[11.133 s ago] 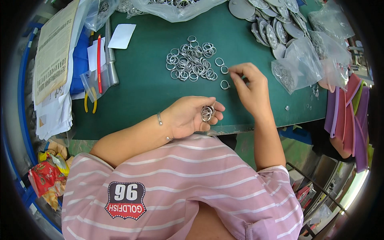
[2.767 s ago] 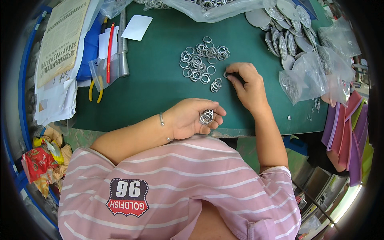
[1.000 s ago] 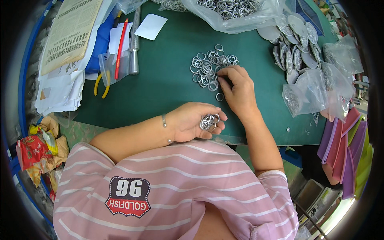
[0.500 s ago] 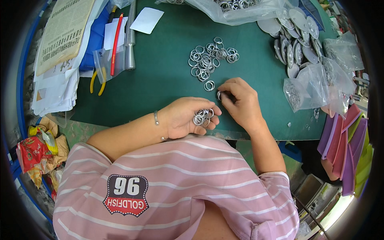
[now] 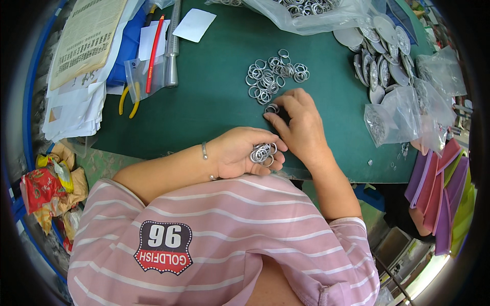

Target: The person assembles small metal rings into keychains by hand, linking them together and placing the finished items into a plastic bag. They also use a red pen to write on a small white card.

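Observation:
My left hand lies palm up near the table's front edge, its fingers curled around several silver metal rings. A metal bangle circles that wrist. Just beyond and to the right, my right hand reaches over the table with thumb and forefinger apart. Between those two fingertips lie one or two loose rings; whether the fingers touch them is hard to see. A small heap of similar rings spreads on the green tabletop just past my right fingertips.
Flat silver discs are piled at the far right, with clear plastic bags before them. A large bag of rings lies at the back. Papers, yellow-handled pliers, a red pencil and a metal rod lie left.
My right hand has moved away from me toward the loose rings, its thumb and forefinger spreading. The ring it pinched is no longer seen there. My left hand still cups its rings.

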### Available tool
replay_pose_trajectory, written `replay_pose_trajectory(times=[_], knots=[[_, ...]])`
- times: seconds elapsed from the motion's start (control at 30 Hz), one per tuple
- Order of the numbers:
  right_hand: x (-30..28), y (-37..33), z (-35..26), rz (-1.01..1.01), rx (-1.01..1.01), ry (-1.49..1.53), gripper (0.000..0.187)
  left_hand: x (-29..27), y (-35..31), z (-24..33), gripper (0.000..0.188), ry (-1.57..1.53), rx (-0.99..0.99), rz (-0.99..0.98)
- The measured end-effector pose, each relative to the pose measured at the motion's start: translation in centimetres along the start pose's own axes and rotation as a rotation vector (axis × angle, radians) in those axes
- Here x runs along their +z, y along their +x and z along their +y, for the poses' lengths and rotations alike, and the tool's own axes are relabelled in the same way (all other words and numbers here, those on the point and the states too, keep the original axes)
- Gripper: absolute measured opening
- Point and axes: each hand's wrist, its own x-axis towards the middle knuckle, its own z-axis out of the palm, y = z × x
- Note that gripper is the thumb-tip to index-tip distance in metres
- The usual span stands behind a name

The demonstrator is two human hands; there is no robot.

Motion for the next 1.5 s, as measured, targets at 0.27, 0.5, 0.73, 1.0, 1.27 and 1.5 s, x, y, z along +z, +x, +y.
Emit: replay_pose_trajectory(times=[0.27,0.5,0.73,1.0,1.27,1.5], knots=[[-2.4,0.2,0.9,-0.224,0.193,0.499,0.015,-0.6,0.1,-0.1,0.043,-0.143,0.012,-0.068],[-0.2,3.4,0.9,-0.034,-0.407,-0.009,0.031,1.6,-0.4,0.6,0.024,0.013,-0.021,0.111],[-1.3,-1.1,2.8,-0.031,-0.206,0.082,0.027,7.9,-3.3,9.4,0.019,0.303,0.650,-0.071],[-2.2,-3.2,3.7,0.181,-0.027,0.120,0.011,11.8,2.0,24.6,0.030,1.739,1.751,0.878],[-4.7,-6.0,5.3,0.366,0.282,0.164,0.009,12.9,-0.2,14.1,0.022,1.406,1.860,0.291],[-2.8,-4.5,3.5,0.235,0.181,-0.063,0.018,6.5,1.2,4.9,0.030,1.189,1.246,0.218]])
